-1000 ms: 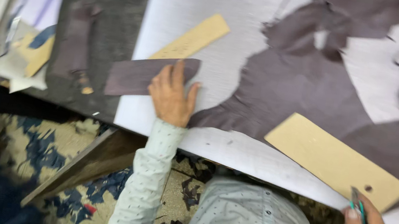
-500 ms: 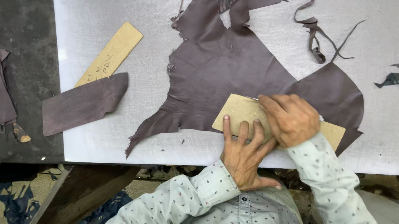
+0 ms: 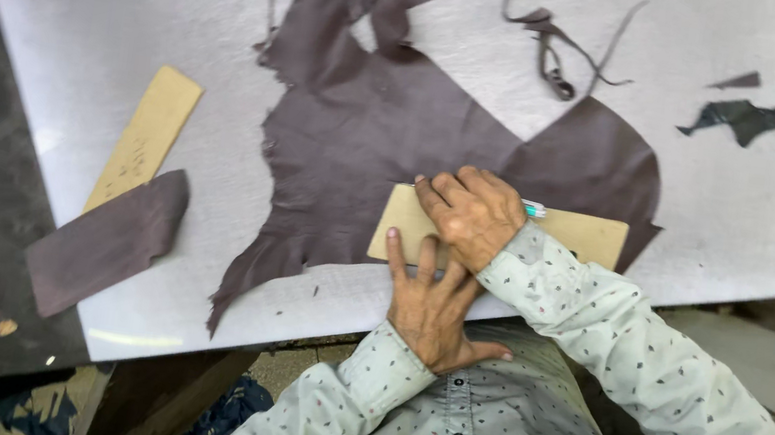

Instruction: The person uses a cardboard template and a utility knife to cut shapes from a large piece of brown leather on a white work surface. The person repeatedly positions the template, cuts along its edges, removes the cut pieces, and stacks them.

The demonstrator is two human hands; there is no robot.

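The left hand (image 3: 431,299) presses spread fingers on the tan card pattern (image 3: 587,237) over the dark leather piece (image 3: 369,134); the right hand (image 3: 471,214), at twelve o'clock of it, pinches a pen (image 3: 532,209), so tracing looks under way.

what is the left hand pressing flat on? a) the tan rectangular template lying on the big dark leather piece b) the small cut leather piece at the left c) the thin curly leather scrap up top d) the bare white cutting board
a: the left hand lies with fingers spread on the tan template, which rests on the large dark leather piece, while the right hand holds a pen at its top edge.
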